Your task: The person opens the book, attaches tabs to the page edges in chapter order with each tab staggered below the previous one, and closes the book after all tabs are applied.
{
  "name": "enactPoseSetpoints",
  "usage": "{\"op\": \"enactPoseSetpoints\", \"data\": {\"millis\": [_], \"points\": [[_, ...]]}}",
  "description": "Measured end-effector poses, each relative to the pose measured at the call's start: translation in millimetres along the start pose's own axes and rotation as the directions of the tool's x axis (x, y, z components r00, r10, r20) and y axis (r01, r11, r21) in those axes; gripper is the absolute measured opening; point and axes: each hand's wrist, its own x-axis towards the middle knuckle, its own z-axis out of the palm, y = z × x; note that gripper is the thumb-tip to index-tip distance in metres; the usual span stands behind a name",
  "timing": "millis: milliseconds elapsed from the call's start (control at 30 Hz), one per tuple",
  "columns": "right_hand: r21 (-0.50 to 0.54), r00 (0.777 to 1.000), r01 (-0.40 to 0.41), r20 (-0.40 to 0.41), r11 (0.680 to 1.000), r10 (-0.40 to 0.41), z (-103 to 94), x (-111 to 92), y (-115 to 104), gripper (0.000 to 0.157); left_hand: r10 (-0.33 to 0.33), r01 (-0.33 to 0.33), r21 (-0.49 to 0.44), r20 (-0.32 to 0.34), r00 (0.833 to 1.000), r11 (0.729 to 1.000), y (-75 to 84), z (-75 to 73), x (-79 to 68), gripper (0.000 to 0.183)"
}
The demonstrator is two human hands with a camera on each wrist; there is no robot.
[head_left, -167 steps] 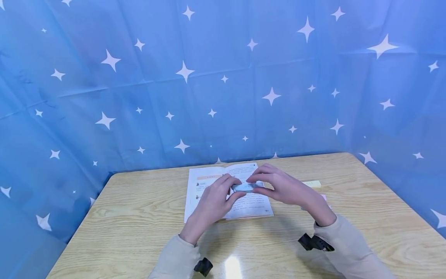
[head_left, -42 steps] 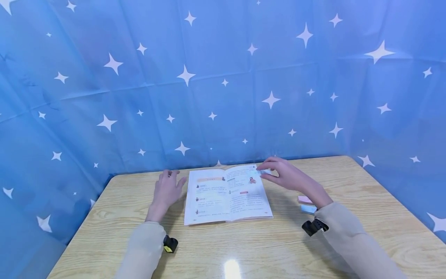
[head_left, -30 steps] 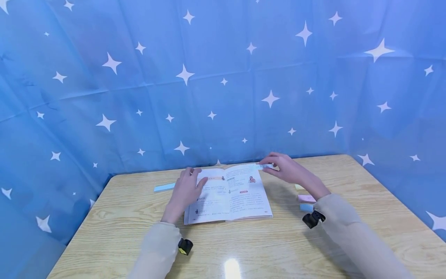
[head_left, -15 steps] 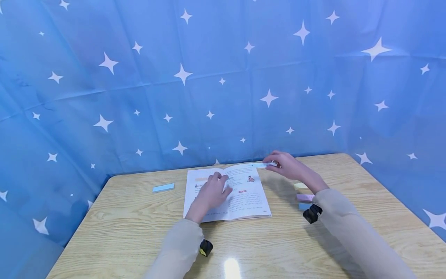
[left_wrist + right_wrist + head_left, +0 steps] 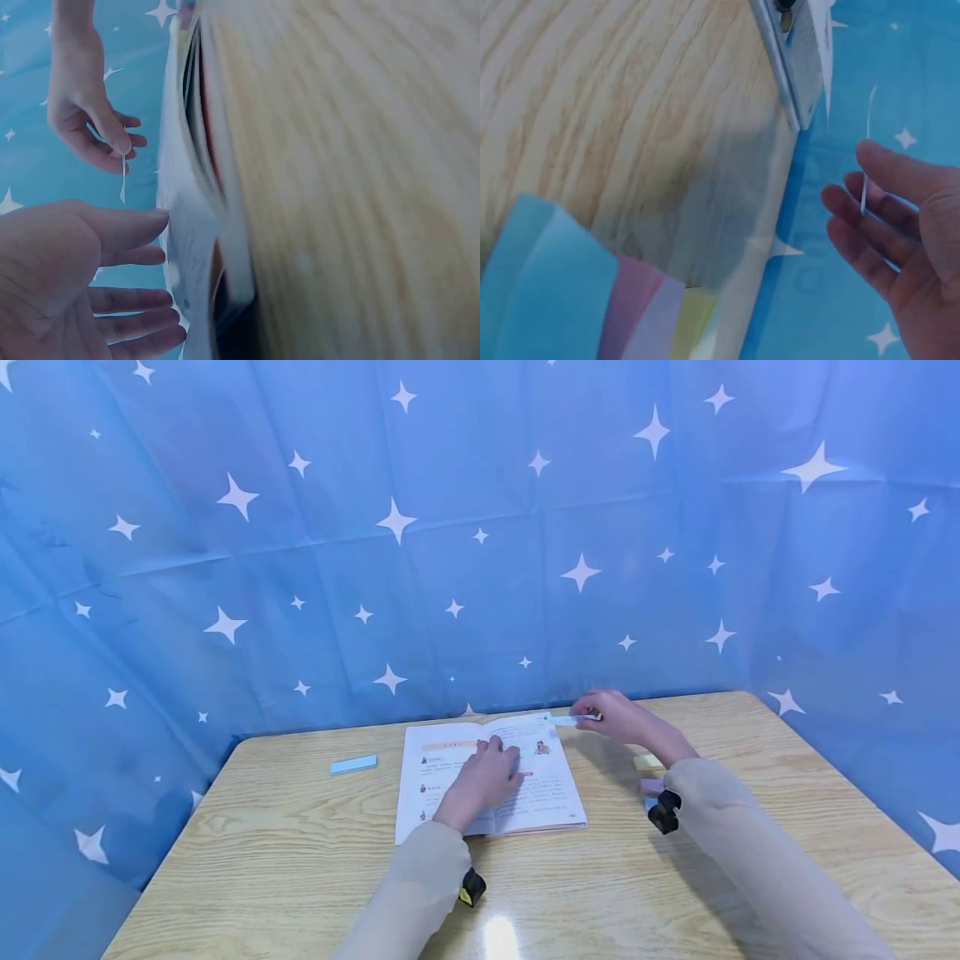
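An open book (image 5: 442,810) with printed pages lies at the table's middle. Over its centre is my left hand (image 5: 483,781), palm facing the pages in the head view; its fingers (image 5: 135,300) are extended and hold nothing. Thumb and fingers of my right hand (image 5: 618,717) pinch a thin pale-blue sticky note (image 5: 564,721) beyond the book's upper right corner. Seen edge-on in the right wrist view, the sticky note (image 5: 869,112) sticks out past the thumb. On the table left of the book lies a blue sticky-note pad (image 5: 353,764).
Right of the book, a yellow pad (image 5: 647,762), a pink pad (image 5: 651,786) and another blue pad (image 5: 649,804) lie in a row, the last partly hidden by the right wrist camera (image 5: 664,812). A blue star-patterned curtain (image 5: 480,593) hangs behind the wooden table (image 5: 262,843).
Earlier both hands held a blue pad over the book; it now lies to the left. My left hand has moved rightward across the pages. My right hand has shifted slightly right, holding the sticky note.
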Motion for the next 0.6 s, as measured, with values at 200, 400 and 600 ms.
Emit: {"op": "enactPoseSetpoints", "data": {"millis": [200, 400, 600], "points": [[-0.009, 0.999, -0.021, 0.025, 1.0, 0.021, 4.5, 3, 8, 0.02, 0.035, -0.034, 0.078, -0.02, 0.999, 0.996, 7.9, 3.9, 5.2, 0.042], [-0.018, 0.997, -0.049, 0.063, 0.999, 0.05, 10.2, 9, 13, 0.019, 0.057, -0.057, 0.103, 0.003, 0.998, 0.993, 13.1, 10.6, 20.3, 0.04], [-0.013, 0.993, -0.074, 0.086, 0.997, 0.075, 13.7, 13, 16, 0.018, 0.044, -0.047, 0.133, 0.029, 0.999, 0.99, 17.5, 14.4, 32.3, 0.043]]}}
